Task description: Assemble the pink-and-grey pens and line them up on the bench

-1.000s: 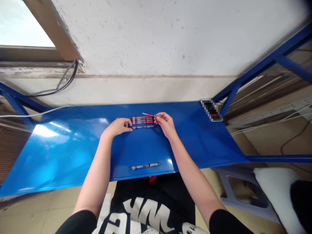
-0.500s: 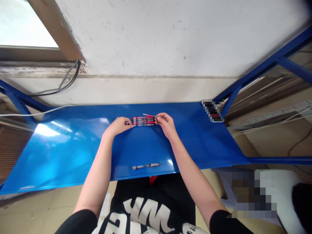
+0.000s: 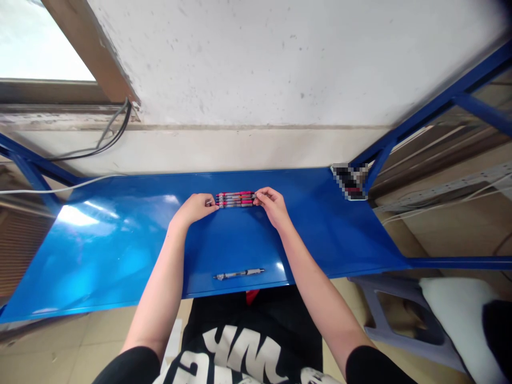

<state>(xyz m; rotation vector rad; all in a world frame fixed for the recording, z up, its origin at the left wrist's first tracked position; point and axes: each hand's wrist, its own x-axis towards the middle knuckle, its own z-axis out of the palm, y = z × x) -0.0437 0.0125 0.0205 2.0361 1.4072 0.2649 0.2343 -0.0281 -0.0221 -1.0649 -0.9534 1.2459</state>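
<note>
Blue worktop (image 3: 120, 250): row of red pens (image 3: 236, 199) lies mid-back, pinched end to end btw left hand (image 3: 194, 208) & right hand (image 3: 274, 205), fingers of both pressing its ends, squaring it up. Lone pen (image 3: 239, 274) sits near front edge, untouched. Lifting the row would need an even squeeze.

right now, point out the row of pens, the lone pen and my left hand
row of pens (image 3: 236, 199), head view, mid barrels
lone pen (image 3: 239, 274), head view, mid barrel
left hand (image 3: 194, 208), head view, back of hand
</note>
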